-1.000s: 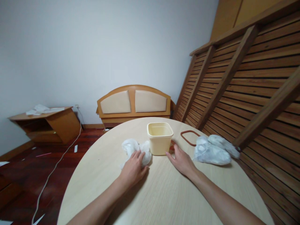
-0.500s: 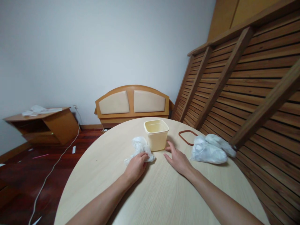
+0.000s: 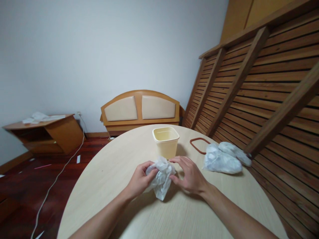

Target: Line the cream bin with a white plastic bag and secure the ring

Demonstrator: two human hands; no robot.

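- White crumpled plastic bag (image 3: 161,176) is pinched from both sides: left hand (image 3: 140,178) fingers curl around its left edge, right hand (image 3: 189,175) fingers grip its right.
- It hangs just above the round table (image 3: 174,212).
- Just behind stands a cream tub (image 3: 165,142); further right lie more bags (image 3: 223,158).

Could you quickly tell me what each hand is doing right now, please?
Left hand: closed on the crumpled white bag.
Right hand: fingers curled, pinching the same bag's other side.

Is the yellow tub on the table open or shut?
Open. The yellow tub stands upright with no lid on; its inside walls show, and nothing in it is visible.
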